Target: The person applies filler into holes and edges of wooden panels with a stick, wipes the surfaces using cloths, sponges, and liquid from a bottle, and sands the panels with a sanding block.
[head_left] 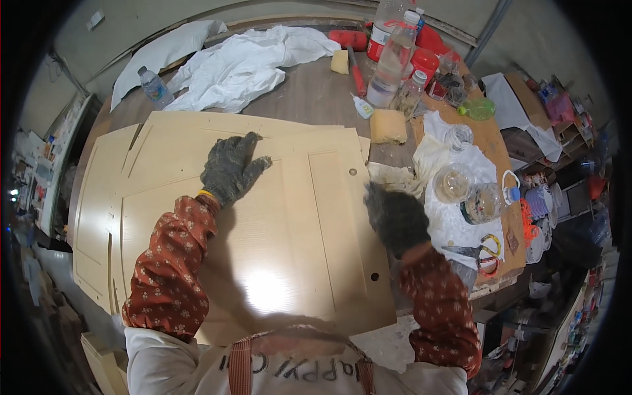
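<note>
A cream door panel [289, 237] with moulded grooves lies in front of me, with two dark round holes near its right edge. My left hand [232, 170], in a dark grey knit glove, lies on its upper part with the fingers spread and nothing held. Just off the panel's right edge is my right hand [397, 217], gloved alike and smeared by motion; its fingers cannot be made out. Beside that hand is a crumpled off-white rag [397, 178]. Another cream panel [99, 204] shows on the left, partly covered by the nearer one.
Beyond the panels lie a white plastic sheet [237, 66], a small water bottle [155, 87], and a yellow sponge [388, 126]. A tall clear bottle [393, 66] stands at the back. Scissors [484, 253] and cut plastic bottles [484, 203] rest on the right side.
</note>
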Motion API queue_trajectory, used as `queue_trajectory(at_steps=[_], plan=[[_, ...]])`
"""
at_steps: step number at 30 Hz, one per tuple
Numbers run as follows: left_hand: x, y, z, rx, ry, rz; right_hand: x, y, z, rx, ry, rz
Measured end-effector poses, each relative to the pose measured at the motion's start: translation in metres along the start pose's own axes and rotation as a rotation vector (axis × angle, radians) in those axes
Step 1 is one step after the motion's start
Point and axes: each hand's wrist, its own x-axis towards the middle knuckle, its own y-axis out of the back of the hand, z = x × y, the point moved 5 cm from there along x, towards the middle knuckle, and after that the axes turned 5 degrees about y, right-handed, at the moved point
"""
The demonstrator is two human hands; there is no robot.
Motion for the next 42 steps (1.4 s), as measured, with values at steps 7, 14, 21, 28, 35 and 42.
queue_trajectory(at_steps=[7, 14, 21, 28, 35, 42], plan=[[-0.002, 0.0, 0.0, 0.04, 0.016, -0.002, 0.01, -0.003, -0.003, -0.067, 0.004, 0.009], [-0.002, 0.001, -0.002, 0.015, 0.038, -0.032, 0.043, -0.005, 0.009, -0.019, -0.009, 0.043], [-0.001, 0.0, -0.002, 0.0, 0.067, -0.047, 0.064, -0.015, 0.028, 0.452, -0.225, 0.121], [-0.003, 0.006, 0.004, -0.02, 0.038, -0.023, 0.088, -0.057, 0.037, 0.056, -0.005, -0.026], [-0.004, 0.005, 0.003, -0.007, 0.012, 0.041, 0.084, -0.06, 0.046, -0.068, 0.209, 0.151], [-0.004, 0.008, 0.001, -0.008, -0.045, 0.065, 0.081, -0.06, 0.04, 0.086, 0.12, 0.186]])
